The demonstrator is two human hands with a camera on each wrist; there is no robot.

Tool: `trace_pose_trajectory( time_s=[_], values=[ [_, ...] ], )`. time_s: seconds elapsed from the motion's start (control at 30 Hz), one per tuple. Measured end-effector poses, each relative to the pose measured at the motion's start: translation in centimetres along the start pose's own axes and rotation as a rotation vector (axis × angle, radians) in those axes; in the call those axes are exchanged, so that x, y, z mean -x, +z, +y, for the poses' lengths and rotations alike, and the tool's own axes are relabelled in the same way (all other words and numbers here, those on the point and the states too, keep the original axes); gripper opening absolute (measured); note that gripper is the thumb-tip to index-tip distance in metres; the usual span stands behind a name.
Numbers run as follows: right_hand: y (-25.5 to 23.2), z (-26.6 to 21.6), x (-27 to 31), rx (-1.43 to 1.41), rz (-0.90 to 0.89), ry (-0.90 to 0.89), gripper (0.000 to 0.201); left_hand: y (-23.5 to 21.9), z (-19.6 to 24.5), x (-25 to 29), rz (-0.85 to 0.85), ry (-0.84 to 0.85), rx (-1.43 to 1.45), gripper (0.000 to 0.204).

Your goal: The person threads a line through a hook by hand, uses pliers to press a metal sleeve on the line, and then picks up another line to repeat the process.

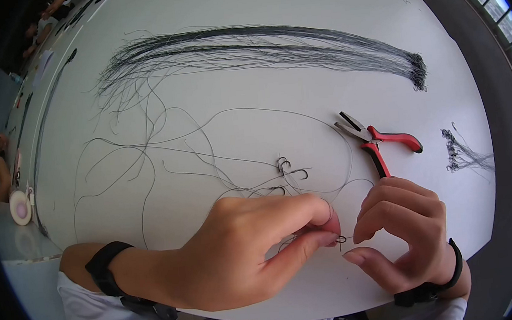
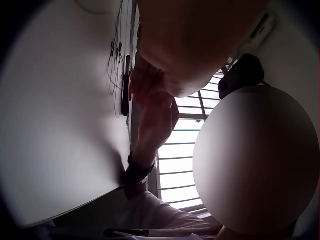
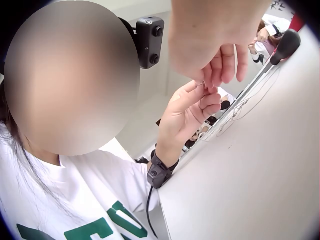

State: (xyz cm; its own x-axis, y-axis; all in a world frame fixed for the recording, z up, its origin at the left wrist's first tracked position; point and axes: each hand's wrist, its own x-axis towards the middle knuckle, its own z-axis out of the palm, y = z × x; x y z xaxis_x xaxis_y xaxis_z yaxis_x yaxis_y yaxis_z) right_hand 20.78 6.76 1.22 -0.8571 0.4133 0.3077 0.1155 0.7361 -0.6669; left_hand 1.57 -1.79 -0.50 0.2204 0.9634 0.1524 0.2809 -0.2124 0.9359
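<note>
My left hand (image 1: 257, 245) pinches a small dark fish hook (image 1: 341, 240) with thin line between its thumb and fingertip. Close beside it on the right is my right hand (image 1: 408, 232), its fingers bent and its thumb apart from the forefinger. A short bit of line runs from the hook toward the right forefinger. In the right wrist view, the right hand's fingers (image 3: 227, 62) hang loosely over the left hand (image 3: 187, 110). Just beyond the left hand lie several dark hooks (image 1: 283, 165) tied to thin lines (image 1: 207, 158) that spread leftward over the table.
Red-handled pliers (image 1: 378, 138) lie beyond the right hand, jaws apart. A long bundle of dark lines (image 1: 258, 44) stretches across the far side of the white table (image 1: 250, 93). A smaller bundle with hooks (image 1: 459, 154) lies at the right edge. A round white object (image 1: 21, 208) is far left.
</note>
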Motion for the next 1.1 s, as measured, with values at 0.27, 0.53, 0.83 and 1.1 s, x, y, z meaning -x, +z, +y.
trace_pose_trajectory(
  time_s=[0.27, 0.53, 0.83, 1.1],
  values=[
    [1.2, 0.9, 0.2, -0.179, -0.047, -0.03, 0.016, 0.1, 0.2, 0.0, -0.062, -0.027, -0.065, 0.012],
    [1.8, 0.6, 0.4, -0.114, 0.077, -0.106, 0.017, 0.3, 0.8, 0.2, -0.004, -0.013, -0.011, 0.012],
    [1.6, 0.1, 0.5, -0.045, 0.086, -0.088, 0.013, 0.1, 1.1, 0.2, -0.018, -0.058, 0.113, 0.011],
    [1.7, -0.1, 0.7, -0.077, 0.136, -0.045, 0.011, 0.2, 1.0, 0.2, 0.007, -0.049, 0.132, 0.012]
  ],
)
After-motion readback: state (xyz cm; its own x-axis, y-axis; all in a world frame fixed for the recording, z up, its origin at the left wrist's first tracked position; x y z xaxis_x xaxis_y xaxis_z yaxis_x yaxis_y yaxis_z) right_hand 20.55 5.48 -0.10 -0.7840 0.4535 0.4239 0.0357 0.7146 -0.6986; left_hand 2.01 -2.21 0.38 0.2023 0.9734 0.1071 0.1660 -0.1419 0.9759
